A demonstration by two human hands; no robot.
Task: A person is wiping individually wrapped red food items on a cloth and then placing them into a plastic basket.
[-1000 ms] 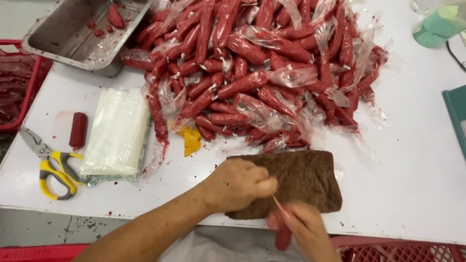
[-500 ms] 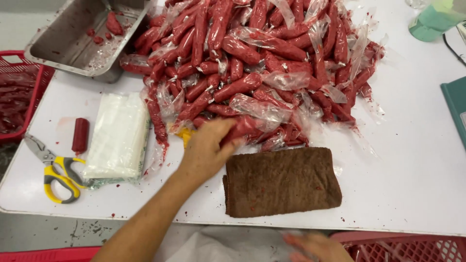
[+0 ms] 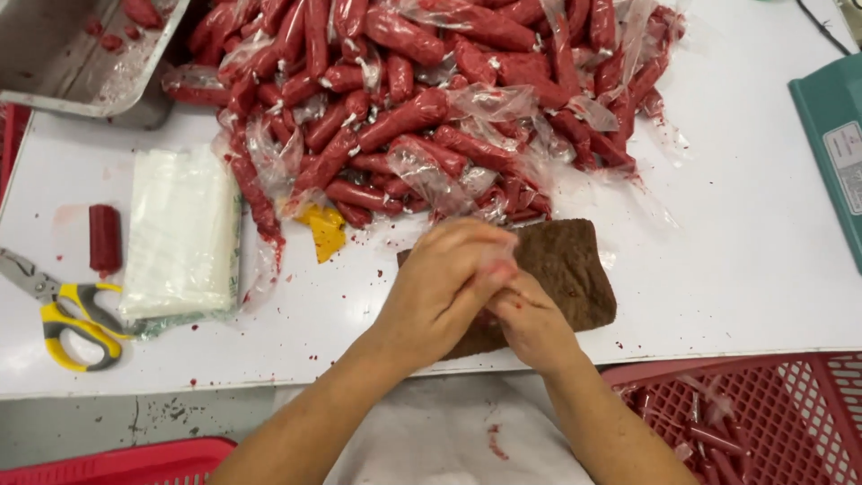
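1. My left hand & right hand are now together over the near-left part of the brown cloth. Half a sec ago the left was up at the sausage pile and the right was nearly out of view below the cloth.
2. Left is curled over the right, fingers closed round something small & reddish between them. It's mostly hidden, so I can't tell for sure what it is; my guess is one sausage off the pile.
3. Right is cupped under the left, fingers bent in, gripping the same hidden bit.
4. So, as I judge it, the pick from the pile is done and the piece is being worked over the cloth.
5. Cloth lies flat on the white surface, just near of the pile.
6. Left of the cloth: yellow scrap, then stack of clear bags, a lone red sausage, yellow-handled scissors.
7. Right-near of the cloth, below the surface edge: red basket.
8. Far-left of the cloth: metal tray.
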